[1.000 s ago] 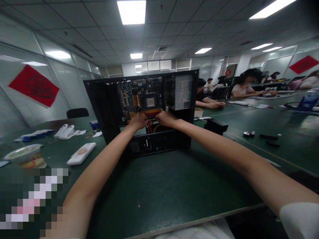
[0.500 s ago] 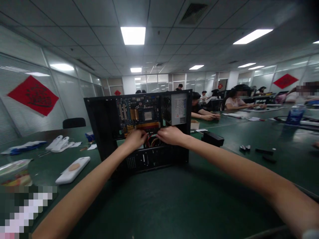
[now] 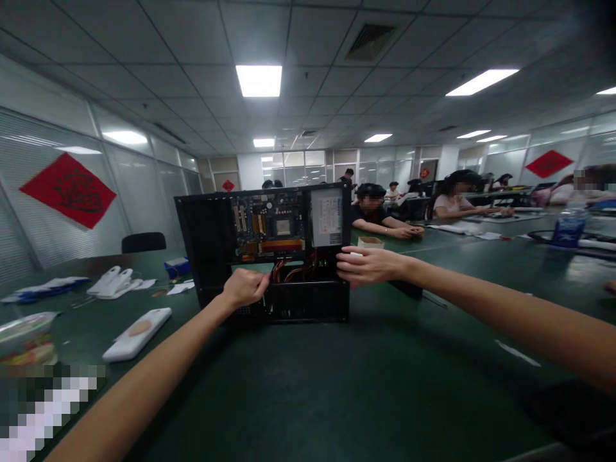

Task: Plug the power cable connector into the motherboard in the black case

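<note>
An opened black computer case (image 3: 212, 237) stands on the table in front of me. Inside it are a motherboard (image 3: 283, 212), a silver power supply (image 3: 326, 218) and loose red and black cables (image 3: 283, 273). My left hand (image 3: 246, 287) is closed on the case's lower frame, beside the cables. At the case's right edge is my right hand (image 3: 368, 264), its fingers against that edge and the thumb side partly hidden. A small white thing shows at the right hand's fingers; I cannot make out what it is.
On the left lie a white phone-like device (image 3: 137, 335), a plastic food tub (image 3: 29, 337) and white objects (image 3: 115, 282). A small box (image 3: 370, 243) stands behind my right hand. Farther right are a blue bottle (image 3: 569, 228) and seated people (image 3: 459, 199).
My right hand has moved from the cables out to the case's right edge. My left hand has shifted slightly left and down. The case has turned, its right side now farther left.
</note>
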{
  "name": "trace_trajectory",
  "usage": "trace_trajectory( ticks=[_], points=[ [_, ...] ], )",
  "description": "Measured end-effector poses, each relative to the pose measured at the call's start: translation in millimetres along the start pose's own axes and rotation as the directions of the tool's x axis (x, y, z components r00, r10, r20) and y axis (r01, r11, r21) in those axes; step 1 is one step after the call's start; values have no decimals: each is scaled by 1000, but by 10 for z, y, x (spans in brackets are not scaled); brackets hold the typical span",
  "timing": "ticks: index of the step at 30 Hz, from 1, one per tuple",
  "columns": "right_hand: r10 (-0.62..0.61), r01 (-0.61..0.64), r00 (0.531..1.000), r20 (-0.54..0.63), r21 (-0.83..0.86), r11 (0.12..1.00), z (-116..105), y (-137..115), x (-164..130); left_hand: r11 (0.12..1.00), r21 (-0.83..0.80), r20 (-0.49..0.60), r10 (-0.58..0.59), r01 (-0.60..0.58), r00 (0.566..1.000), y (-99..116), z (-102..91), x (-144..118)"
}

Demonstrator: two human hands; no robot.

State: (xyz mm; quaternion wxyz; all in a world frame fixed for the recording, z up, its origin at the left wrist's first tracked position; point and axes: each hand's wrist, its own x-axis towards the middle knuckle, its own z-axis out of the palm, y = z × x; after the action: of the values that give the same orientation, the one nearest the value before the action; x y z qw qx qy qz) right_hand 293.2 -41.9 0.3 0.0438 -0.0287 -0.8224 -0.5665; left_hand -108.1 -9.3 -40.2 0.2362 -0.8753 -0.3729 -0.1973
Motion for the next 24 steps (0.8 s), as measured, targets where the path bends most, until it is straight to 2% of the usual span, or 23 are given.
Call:
trace_trajectory(
  ticks=[4,7,9,12,16,19,21,22,24],
  points=[
    [-117,117,993,17,37,992,-26,96,205,995,-41,27,-91,92,995,-28,-10,34],
    [-104,104,994,34,21,994,-100,85,282,954,-163,-49,-263,252,964,-47,8,30],
    [-102,102,994,35,23,995,-173,49,346,868,-334,-141,-431,367,891,-101,51,18],
    [-128,128,992,19,41,991,-301,-10,511,700,-553,-207,-640,451,740,-225,138,10],
    [-150,152,987,-61,27,988,-454,-67,817,585,-601,-239,-781,545,577,-403,237,63],
    [-171,175,977,-125,23,984,-487,-90,1039,487,-626,-211,-858,609,469,-526,273,142],
    [-185,193,970,-160,35,981,-446,-112,1177,417,-654,-175,-895,631,410,-597,284,189],
    [-171,183,967,-189,45,982,-411,-130,1246,393,-666,-159,-905,634,394,-628,287,204],
    [-126,151,954,-274,71,986,-330,-181,1396,373,-683,-134,-910,628,393,-682,290,214]
  ],
)
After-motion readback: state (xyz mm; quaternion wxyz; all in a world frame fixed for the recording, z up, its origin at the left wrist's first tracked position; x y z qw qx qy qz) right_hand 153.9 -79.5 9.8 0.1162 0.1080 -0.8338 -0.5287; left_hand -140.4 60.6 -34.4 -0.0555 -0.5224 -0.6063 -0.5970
